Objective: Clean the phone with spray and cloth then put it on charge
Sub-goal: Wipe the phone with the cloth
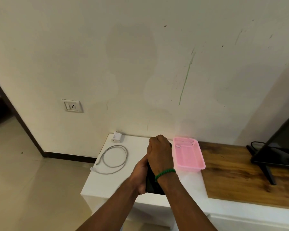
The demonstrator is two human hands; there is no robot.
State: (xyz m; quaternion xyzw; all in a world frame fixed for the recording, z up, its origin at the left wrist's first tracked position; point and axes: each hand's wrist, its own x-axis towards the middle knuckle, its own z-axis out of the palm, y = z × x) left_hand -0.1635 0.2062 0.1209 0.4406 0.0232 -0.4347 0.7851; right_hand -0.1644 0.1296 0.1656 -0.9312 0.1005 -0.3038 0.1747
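A black phone is held upright and tilted above the white cabinet. My left hand grips its left edge from below. My right hand, with a green bracelet on the wrist, lies over the phone's upper half with its fingers curled around the top end. Whether anything is under that palm is hidden. On the cabinet to the left lies a coiled white charging cable, and a white charger adapter stands by the wall. No spray bottle or cloth is visible.
A wall socket sits on the wall to the upper left, apart from the cabinet. A pink plastic basket stands right of my hands. Further right, a dark screen on a stand rests on the wooden top.
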